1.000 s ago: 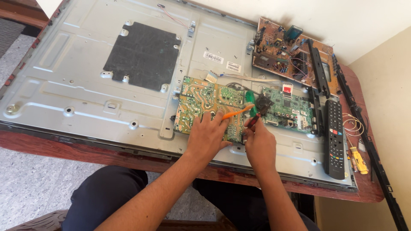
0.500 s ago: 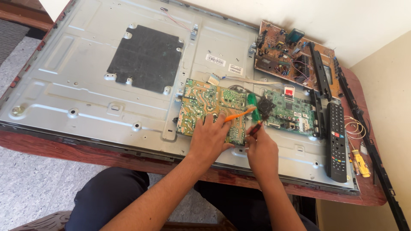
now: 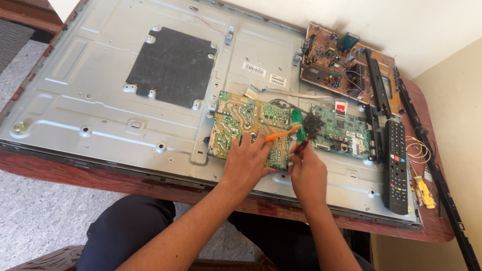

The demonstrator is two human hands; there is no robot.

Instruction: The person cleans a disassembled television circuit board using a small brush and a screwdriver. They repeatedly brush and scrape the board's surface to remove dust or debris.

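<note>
Circuit board (image 3: 251, 128), the tan-and-green one with pale solder traces facing up, lies flat on the grey metal back of a large flat panel (image 3: 90, 100) that covers most of the red-brown wooden table (image 3: 125, 178). Nearest the camera, dark trousers and two bare forearms reach in. The left hand (image 3: 247, 161) rests palm-down on the board's near edge, fingers curled round an orange-handled tool (image 3: 282, 134) whose tip points right. The right hand (image 3: 307, 170) is closed about a slim dark tool with a red band (image 3: 303, 146), its tip at the gap between the two boards. As a judgement, the work is midway: the panel's back cover is off, boards are exposed, and this board looks lifted from its mounts or flipped, though whether any screws remain is too small to tell.

Just right sits a glossy green main board (image 3: 339, 133) with a black square part. Beyond it a flat white ribbon cable (image 3: 296, 94) runs across stamped, ribbed sheet metal. A matte black rectangular plate (image 3: 170, 65) lies farther left. At the far right are a brown component-studded board (image 3: 336, 62), a long black remote (image 3: 395, 165), a yellow screwdriver (image 3: 424, 190) and thin looped wire (image 3: 416, 149).
</note>
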